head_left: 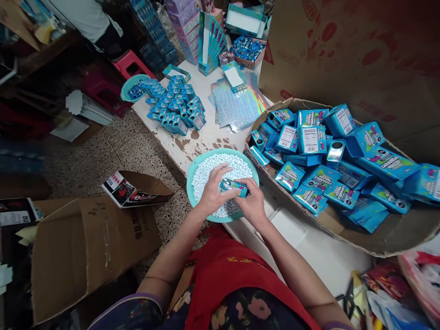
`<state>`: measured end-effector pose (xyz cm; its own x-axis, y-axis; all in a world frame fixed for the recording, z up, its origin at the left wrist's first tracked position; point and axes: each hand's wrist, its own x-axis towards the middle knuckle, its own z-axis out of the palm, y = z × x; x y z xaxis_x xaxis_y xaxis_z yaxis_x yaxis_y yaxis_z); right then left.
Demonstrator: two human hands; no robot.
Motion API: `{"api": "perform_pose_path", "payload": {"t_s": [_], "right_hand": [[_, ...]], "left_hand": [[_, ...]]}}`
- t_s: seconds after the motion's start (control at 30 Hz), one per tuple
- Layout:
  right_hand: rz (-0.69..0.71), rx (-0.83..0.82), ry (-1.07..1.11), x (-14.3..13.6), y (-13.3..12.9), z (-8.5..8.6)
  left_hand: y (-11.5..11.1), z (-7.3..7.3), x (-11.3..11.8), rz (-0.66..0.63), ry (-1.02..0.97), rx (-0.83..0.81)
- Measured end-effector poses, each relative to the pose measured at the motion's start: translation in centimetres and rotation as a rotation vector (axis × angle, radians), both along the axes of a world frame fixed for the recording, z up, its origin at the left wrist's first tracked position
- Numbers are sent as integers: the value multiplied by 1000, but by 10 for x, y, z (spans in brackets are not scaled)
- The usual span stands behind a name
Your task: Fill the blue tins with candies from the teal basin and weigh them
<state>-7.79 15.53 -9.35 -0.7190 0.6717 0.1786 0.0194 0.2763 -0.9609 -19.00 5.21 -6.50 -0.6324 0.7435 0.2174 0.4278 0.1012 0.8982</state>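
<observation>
A small blue candy box (240, 189) is held level between my hands over a turquoise basin (190, 176). Small white candies (206, 169) fill the basin. My right hand (254, 204) grips the right end of the box, fingers along its far edge. My left hand (213, 190) closes around the left end, thumb along the near side and fingers curled over the far side. Whether candies lie in my left fingers is hidden.
To the right, a large cardboard box (323, 233) holds many loose blue cartons. Stacked small blue boxes (177, 103) stand on the white table (172, 146), near holographic sheets (235, 110). A basket of blue-wrapped pieces (248, 48) sits behind; a brown carton (96, 247) is at left.
</observation>
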Motion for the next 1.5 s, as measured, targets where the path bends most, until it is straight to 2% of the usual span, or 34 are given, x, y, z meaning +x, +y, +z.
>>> {"api": "perform_pose_path", "payload": {"t_s": [0.03,0.1,0.2,0.33,0.4,0.47,0.57,0.67,0.8,0.9,1.0,1.13,1.3,1.43,1.5], "right_hand": [[-2,1,6,1,0,-1],[-1,-7,3,3,-1,-4],[9,-46,-13,6,-3,-7],[2,-82,-4,13,-3,-8],[18,-95,28,20,1,-6],[42,-104,61,32,7,-6],[50,-101,43,65,18,-9],[-29,-114,-55,114,28,-21],[-273,-113,-248,179,29,-51],[-376,-74,-345,208,25,-77],[-416,-49,-380,219,20,-95],[-425,18,-370,229,14,-99],[-584,-120,-316,256,11,-94],[-649,-178,-350,270,11,-95],[-651,-184,-368,271,11,-97]], "left_hand": [[-1,-4,0,-77,16,-66],[0,-13,3,-106,7,-129],[6,-25,8,44,-99,-82],[11,-41,0,249,-374,60],[9,-51,-10,313,-309,-16],[4,-63,-19,321,-71,-190],[-1,-82,-27,246,250,-434],[3,-95,-27,143,347,-621],[18,-94,-26,86,376,-780],[29,-91,-27,28,381,-845],[35,-91,-27,-12,422,-818],[37,-95,-25,-14,442,-729],[36,-97,-26,190,401,-496],[33,-96,-33,388,210,-290],[30,-95,-37,421,105,-243]]}}
